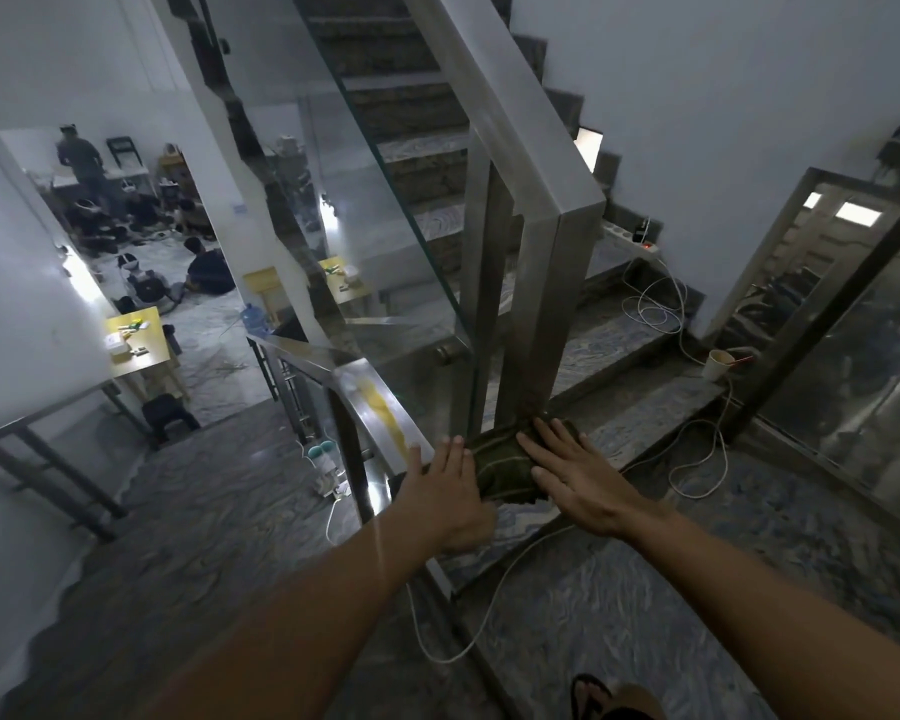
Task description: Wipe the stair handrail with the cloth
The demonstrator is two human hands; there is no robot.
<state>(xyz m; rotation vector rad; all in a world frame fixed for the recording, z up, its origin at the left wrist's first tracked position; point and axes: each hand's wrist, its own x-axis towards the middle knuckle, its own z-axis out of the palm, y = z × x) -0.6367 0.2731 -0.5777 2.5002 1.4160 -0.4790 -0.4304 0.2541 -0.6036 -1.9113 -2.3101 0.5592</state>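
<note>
A dark green folded cloth [500, 467] lies on the flat top of the steel handrail [370, 397], at the corner where it meets the upright post [539, 314]. My left hand [450, 491] rests flat on the cloth's left end, fingers together and pointing up the rail. Over the cloth's right side lies my right hand [575, 478], palm down with fingers spread. Both hands press on the cloth; neither has closed around it. Another handrail section [510, 96] climbs up and away from the post.
A glass balustrade panel [385, 241] runs beside the upper stairs. White cables [692, 449] trail over the marble steps and landing, near a paper cup [718, 363] and a power strip [635, 239]. Several people sit on the floor below at left [178, 262]. My sandalled foot [614, 698] shows at the bottom.
</note>
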